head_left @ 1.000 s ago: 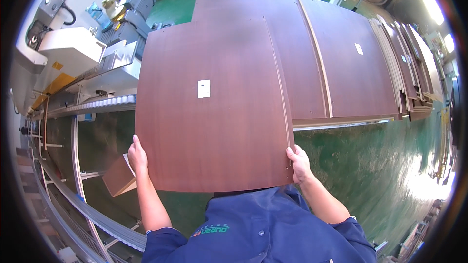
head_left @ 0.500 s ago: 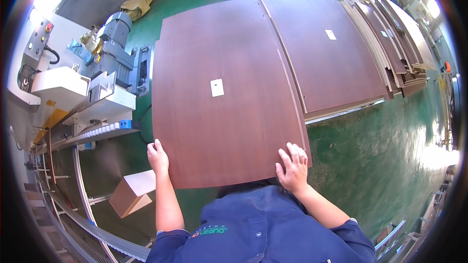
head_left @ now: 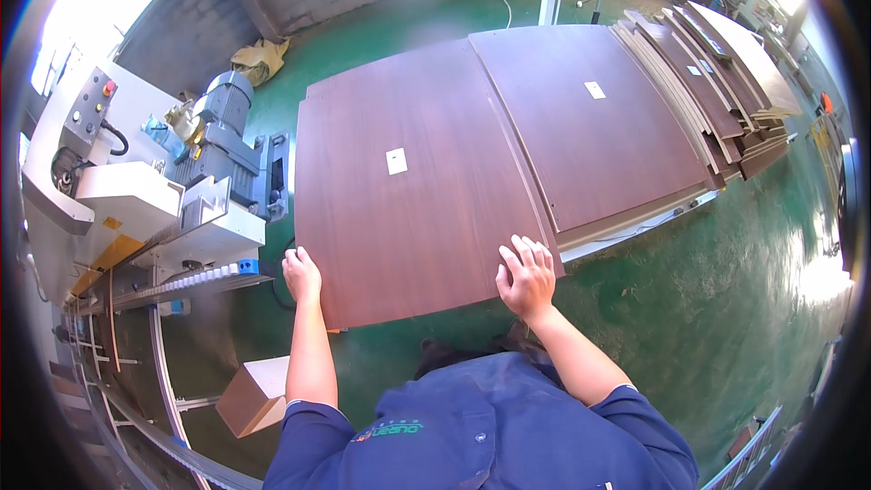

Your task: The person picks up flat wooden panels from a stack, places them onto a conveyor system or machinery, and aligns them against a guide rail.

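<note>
A large dark-brown wood panel (head_left: 408, 227) with a small white label (head_left: 396, 161) on its face lies flat in front of me. My left hand (head_left: 302, 274) is closed on its left edge near the front corner, its fingers curled there. Across the panel's near right corner rests my right hand (head_left: 526, 279), palm down with fingers spread and nothing held. A second brown panel (head_left: 594, 118), also labelled, lies just right of the first, on a stack. What lies beneath the near panel is mostly hidden.
On the left stands a machine with a control box (head_left: 88, 109), a grey motor (head_left: 227, 104) and a roller rail (head_left: 204, 277). More stacked boards (head_left: 699, 95) are at the far right. A box-shaped wooden piece (head_left: 249, 399) sits on the green floor by my left arm.
The near panel's front edge now lies farther from my body, with floor showing between. Both hands have shifted slightly away from me. The whole view has tilted up a little.
</note>
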